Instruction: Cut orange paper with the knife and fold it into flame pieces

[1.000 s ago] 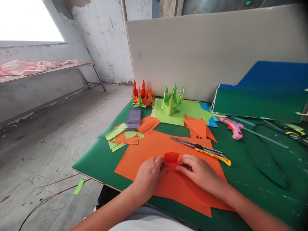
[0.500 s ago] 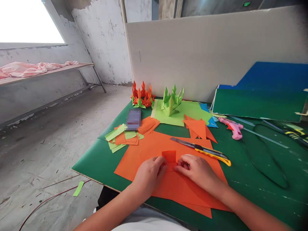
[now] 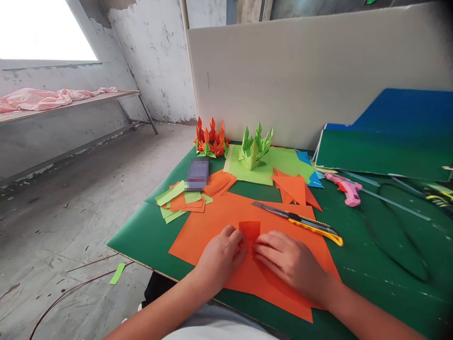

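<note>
A small orange paper piece (image 3: pixel 249 230) stands out darker against the large orange sheets (image 3: pixel 208 231) beneath it. At its left edge, my left hand (image 3: pixel 222 255) has its fingers curled and pinched on the paper. My right hand (image 3: pixel 290 262) meets the lower right part of the same piece, fingers close together, with the thumb mostly hidden. The paper's lower part lies between the two hands and is partly covered by the fingers. Just beyond my right hand, a yellow-handled utility knife (image 3: pixel 299 222) rests on the orange sheets, blade exposed and directed to the left.
Cut green and orange paper pieces (image 3: pixel 177 198) lie left, beside a blurred dark object (image 3: pixel 198 174). An orange paper crown (image 3: pixel 211 139) and a green one (image 3: pixel 255 150) stand behind. A pink glue gun (image 3: pixel 346 188) with a cord lies right. The green table's (image 3: pixel 138 236) edge is at left.
My right hand has turned over, its fingers now reaching across the lower part of the small paper. My left hand stays at nearly the same spot.
</note>
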Demonstrator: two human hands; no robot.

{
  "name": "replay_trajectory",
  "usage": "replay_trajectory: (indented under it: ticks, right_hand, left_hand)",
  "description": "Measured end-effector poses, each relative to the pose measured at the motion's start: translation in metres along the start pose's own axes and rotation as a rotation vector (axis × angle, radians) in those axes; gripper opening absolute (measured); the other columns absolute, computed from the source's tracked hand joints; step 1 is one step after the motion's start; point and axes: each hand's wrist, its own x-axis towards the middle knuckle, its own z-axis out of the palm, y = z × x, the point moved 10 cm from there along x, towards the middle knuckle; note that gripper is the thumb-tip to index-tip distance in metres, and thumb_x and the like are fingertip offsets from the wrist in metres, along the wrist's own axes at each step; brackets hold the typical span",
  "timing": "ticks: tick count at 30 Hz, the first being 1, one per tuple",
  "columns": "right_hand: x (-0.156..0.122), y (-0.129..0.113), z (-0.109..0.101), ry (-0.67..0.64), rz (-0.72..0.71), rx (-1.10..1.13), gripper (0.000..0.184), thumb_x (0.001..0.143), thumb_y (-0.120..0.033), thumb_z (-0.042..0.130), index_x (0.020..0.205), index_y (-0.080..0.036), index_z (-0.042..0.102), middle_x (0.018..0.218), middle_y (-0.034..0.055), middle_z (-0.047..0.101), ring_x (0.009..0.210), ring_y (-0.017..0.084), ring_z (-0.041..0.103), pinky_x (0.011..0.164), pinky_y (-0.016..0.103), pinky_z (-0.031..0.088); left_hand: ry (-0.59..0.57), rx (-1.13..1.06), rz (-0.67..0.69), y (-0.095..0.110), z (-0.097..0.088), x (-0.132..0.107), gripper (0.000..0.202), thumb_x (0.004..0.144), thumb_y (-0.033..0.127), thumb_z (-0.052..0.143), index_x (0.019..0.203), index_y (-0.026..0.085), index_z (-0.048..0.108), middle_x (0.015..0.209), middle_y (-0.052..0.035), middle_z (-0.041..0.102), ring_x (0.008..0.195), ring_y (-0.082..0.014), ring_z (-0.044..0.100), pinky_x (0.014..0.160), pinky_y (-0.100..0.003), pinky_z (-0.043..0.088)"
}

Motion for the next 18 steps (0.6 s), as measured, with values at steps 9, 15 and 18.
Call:
replay_trajectory:
  ticks: [9,15,18]
  right_hand:
    - [-0.002,-0.016,0.003,-0.001,-0.125,-0.160,0.032,0.098,-0.011,0.040,0.110,-0.013,0.070,0.102,0.0120,0.074,0.088,0.023,0.066,0.073,0.035,0.058]
    - [-0.001,-0.017,0.004,-0.022,-0.127,-0.161,0.032,0.099,-0.011,0.040,0.110,-0.012,0.070,0.100,0.0122,0.074,0.088,0.023,0.066,0.072,0.034,0.058]
    - [0.001,-0.016,0.004,-0.017,-0.111,-0.159,0.032,0.100,-0.013,0.040,0.111,-0.013,0.070,0.100,0.0112,0.074,0.088,0.022,0.066,0.073,0.034,0.058]
  left_hand:
    - [0.019,0.009,0.020,0.000,-0.003,-0.002,0.012,0.093,0.020,0.054,0.091,0.017,0.066,0.090,-0.0031,0.059,0.061,-0.0120,0.056,0.058,-0.024,0.046]
    - [0.046,-0.004,0.080,0.002,-0.009,-0.012,0.012,0.092,0.022,0.060,0.096,0.021,0.071,0.096,-0.0044,0.061,0.070,-0.0144,0.062,0.065,-0.025,0.049]
    - [0.057,0.015,0.095,0.003,-0.010,-0.015,0.018,0.095,0.021,0.055,0.097,0.022,0.072,0.094,-0.0043,0.060,0.068,-0.0135,0.062,0.063,-0.024,0.049]
